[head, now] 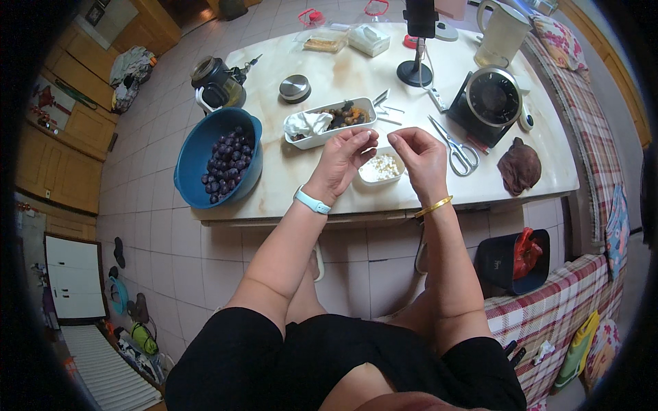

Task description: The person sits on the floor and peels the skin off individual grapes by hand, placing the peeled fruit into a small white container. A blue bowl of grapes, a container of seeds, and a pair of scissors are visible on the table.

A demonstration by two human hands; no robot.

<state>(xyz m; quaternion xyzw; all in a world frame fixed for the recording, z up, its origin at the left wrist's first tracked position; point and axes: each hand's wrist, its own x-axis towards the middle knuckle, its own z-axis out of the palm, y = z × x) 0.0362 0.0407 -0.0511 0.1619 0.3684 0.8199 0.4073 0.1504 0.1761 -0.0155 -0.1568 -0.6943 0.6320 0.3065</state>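
Both hands are raised over a small white bowl (380, 167) of white and yellowish beads or kernels; which they are is too small to tell. My left hand (345, 156) has its thumb and forefinger pinched on a tiny white piece. My right hand (422, 156) is opposite, thumb and forefinger close together; whether something thin lies between them is too small to see. Behind my left hand sits a long white tray (329, 134) with a crumpled white wrapping (307, 124) and brown, dark and orange pieces. Scissors (459, 152) lie right of my right hand.
A blue basin (187, 169) of dark purple grapes or plums (229, 162) stands at the table's left edge. A round metal lid (295, 88), a phone on a stand (415, 73), a black appliance (488, 103), a pitcher (503, 35) and a brown cloth (519, 167) are around.
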